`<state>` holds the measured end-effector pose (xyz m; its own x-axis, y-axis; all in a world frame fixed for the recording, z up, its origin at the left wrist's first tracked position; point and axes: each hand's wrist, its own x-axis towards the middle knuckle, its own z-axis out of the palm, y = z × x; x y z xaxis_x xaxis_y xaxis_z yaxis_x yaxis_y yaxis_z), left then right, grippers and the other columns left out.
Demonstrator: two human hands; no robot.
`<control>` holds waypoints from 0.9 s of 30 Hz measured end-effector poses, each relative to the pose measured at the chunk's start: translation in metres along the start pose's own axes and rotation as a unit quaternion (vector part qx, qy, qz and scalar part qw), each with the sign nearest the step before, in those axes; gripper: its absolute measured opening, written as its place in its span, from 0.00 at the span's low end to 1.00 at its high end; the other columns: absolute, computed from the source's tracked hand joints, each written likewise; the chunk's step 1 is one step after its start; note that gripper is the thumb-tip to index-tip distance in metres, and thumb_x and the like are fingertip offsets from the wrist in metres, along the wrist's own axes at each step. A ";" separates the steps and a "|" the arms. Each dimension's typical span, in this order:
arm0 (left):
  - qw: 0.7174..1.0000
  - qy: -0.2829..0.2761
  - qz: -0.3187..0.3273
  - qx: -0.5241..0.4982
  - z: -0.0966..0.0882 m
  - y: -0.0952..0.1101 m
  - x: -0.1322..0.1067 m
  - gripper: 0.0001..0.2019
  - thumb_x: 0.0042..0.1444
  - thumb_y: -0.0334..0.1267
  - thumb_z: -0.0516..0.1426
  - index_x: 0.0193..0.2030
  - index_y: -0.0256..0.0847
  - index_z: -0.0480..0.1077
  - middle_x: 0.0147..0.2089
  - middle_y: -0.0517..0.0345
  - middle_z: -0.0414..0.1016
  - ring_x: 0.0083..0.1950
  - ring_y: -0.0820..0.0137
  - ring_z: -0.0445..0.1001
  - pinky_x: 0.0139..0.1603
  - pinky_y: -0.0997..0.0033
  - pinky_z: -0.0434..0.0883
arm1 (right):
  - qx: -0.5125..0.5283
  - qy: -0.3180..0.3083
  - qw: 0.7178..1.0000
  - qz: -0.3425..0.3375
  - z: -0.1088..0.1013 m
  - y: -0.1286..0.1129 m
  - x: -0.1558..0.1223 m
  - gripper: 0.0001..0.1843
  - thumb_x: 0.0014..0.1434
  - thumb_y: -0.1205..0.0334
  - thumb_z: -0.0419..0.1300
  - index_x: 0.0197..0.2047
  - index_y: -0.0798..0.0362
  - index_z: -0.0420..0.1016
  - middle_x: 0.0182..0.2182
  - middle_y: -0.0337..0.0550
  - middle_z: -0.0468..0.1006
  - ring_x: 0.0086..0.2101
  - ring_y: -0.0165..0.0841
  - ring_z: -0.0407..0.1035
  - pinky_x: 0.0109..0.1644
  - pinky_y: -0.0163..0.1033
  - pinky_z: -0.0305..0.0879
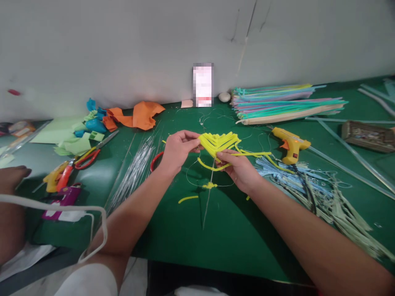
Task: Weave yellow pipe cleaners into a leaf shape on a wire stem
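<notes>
A yellow woven piece of chenille stems [219, 142], shaped like a chevron, is held above the green table [173, 230]. My left hand [178, 149] pinches its left edge. My right hand [237, 167] grips its lower right side, where loose yellow stem ends [257, 154] trail off to the right. A thin wire stalk [209, 197] hangs down from the piece to the table. Short yellow stem offcuts [188, 199] lie on the table below the hands.
A yellow glue gun [290, 144] lies right of the hands, beside pale blue and green stems [321, 193]. Coloured stem bundles [284, 105] sit at the back. Wires [132, 172], red-handled scissors [89, 156], paper scraps [135, 115] and another person's hand [12, 176] are on the left.
</notes>
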<state>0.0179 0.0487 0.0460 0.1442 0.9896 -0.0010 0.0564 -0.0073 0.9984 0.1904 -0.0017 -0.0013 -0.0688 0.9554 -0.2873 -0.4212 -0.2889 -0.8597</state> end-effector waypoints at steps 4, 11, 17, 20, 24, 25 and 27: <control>1.000 -0.002 -0.007 -0.008 0.000 -0.001 0.001 0.08 0.47 0.36 0.64 0.35 0.37 0.74 0.31 0.56 0.78 0.32 0.71 0.77 0.35 0.70 0.76 | 0.019 -0.011 1.000 0.004 0.001 -0.001 0.000 0.11 0.45 0.56 0.71 0.27 0.52 0.76 0.24 0.36 0.74 0.27 0.27 0.67 0.33 0.35 0.62; 1.000 0.004 -0.012 -0.024 0.000 -0.002 0.002 0.08 0.47 0.35 0.64 0.35 0.37 0.74 0.31 0.57 0.77 0.31 0.72 0.77 0.36 0.70 0.76 | 0.030 -0.045 0.998 0.020 0.000 -0.001 0.000 0.11 0.48 0.56 0.69 0.25 0.53 0.75 0.25 0.37 0.74 0.28 0.28 0.68 0.36 0.37 0.64; 1.000 0.001 -0.017 -0.025 0.000 -0.001 0.002 0.08 0.46 0.35 0.64 0.35 0.37 0.74 0.31 0.56 0.77 0.31 0.72 0.76 0.36 0.69 0.76 | 0.028 -0.012 1.000 0.003 0.001 -0.001 0.002 0.09 0.44 0.59 0.71 0.26 0.52 0.77 0.24 0.37 0.75 0.27 0.27 0.66 0.36 0.37 0.64; 1.000 -0.001 -0.012 -0.026 -0.001 -0.002 0.002 0.08 0.46 0.34 0.64 0.34 0.37 0.74 0.33 0.56 0.77 0.34 0.71 0.77 0.38 0.68 0.76 | 0.038 -0.006 0.999 -0.001 0.002 -0.002 0.002 0.10 0.42 0.59 0.72 0.26 0.53 0.77 0.24 0.37 0.75 0.27 0.27 0.66 0.36 0.36 0.64; 1.000 -0.004 0.002 -0.016 -0.002 -0.004 0.004 0.07 0.46 0.34 0.64 0.34 0.37 0.75 0.34 0.56 0.78 0.35 0.71 0.77 0.37 0.69 0.75 | 0.038 -0.004 0.999 -0.004 0.002 -0.001 0.003 0.11 0.40 0.59 0.73 0.26 0.53 0.77 0.23 0.37 0.75 0.26 0.27 0.66 0.34 0.36 0.64; 1.000 -0.002 0.003 -0.011 -0.002 -0.004 0.004 0.07 0.46 0.34 0.64 0.34 0.37 0.75 0.34 0.56 0.78 0.35 0.71 0.77 0.37 0.70 0.74 | 0.037 -0.002 0.999 -0.005 0.001 -0.001 0.003 0.11 0.40 0.59 0.73 0.26 0.52 0.77 0.24 0.37 0.75 0.26 0.27 0.66 0.34 0.36 0.64; 1.000 -0.001 0.004 -0.004 -0.002 -0.005 0.005 0.08 0.46 0.34 0.64 0.35 0.37 0.75 0.34 0.56 0.78 0.35 0.71 0.76 0.36 0.70 0.74 | 0.033 0.000 0.999 -0.009 0.001 0.000 0.003 0.11 0.40 0.59 0.73 0.27 0.52 0.78 0.24 0.38 0.76 0.27 0.28 0.67 0.34 0.36 0.64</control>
<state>0.0160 0.0539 0.0408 0.1460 0.9893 0.0061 0.0477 -0.0132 0.9988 0.1896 0.0012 -0.0016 -0.0597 0.9605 -0.2718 -0.4811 -0.2663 -0.8353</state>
